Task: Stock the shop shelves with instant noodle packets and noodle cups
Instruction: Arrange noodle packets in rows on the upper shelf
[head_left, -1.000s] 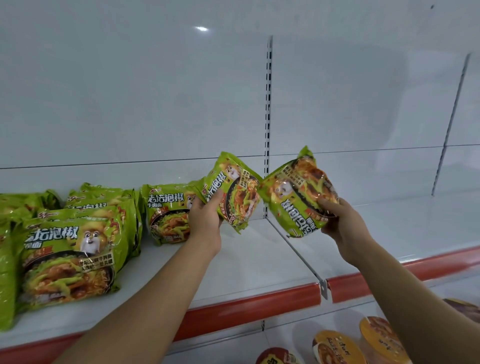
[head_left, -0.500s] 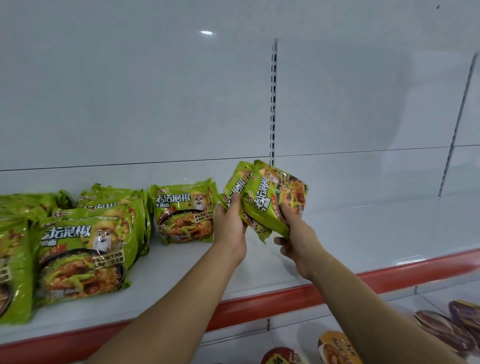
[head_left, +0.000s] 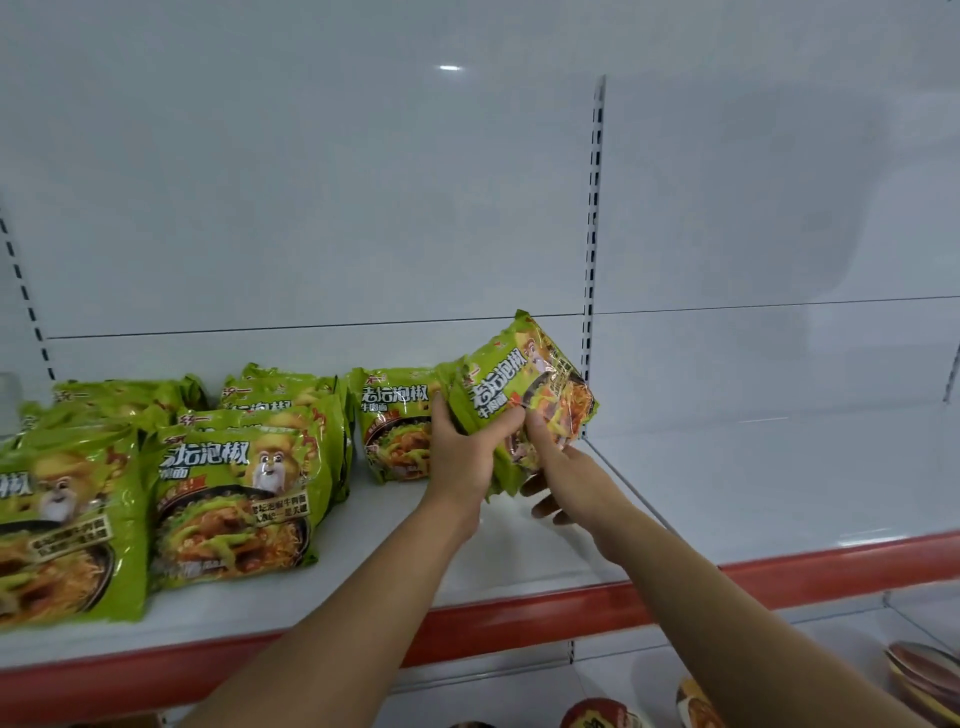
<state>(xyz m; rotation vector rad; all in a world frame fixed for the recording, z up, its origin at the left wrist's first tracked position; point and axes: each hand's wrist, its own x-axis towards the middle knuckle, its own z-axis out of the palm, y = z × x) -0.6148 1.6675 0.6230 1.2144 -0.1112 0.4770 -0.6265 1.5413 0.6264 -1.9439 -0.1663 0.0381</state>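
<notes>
Two green instant noodle packets (head_left: 519, 395) are stacked face to face and held tilted just above the white shelf (head_left: 519, 551). My left hand (head_left: 465, 457) grips their left edge, thumb across the front. My right hand (head_left: 566, 478) holds the lower right side from beneath, with its thumb pressed on the front packet. Just left of them another green packet (head_left: 395, 421) leans upright at the back of the shelf. Further left lie several more green packets (head_left: 234, 493) in overlapping piles.
The shelf has a red front strip (head_left: 519, 623) and a slotted upright (head_left: 592, 260) behind the held packets. Right of the upright runs a bare white shelf section (head_left: 779, 467). Noodle cups (head_left: 597, 714) and stacked lids (head_left: 924, 675) sit on the lower shelf.
The two packets, held apart a second ago, have been brought together into one stack. Both hands have moved it down and toward the upright packet on the shelf.
</notes>
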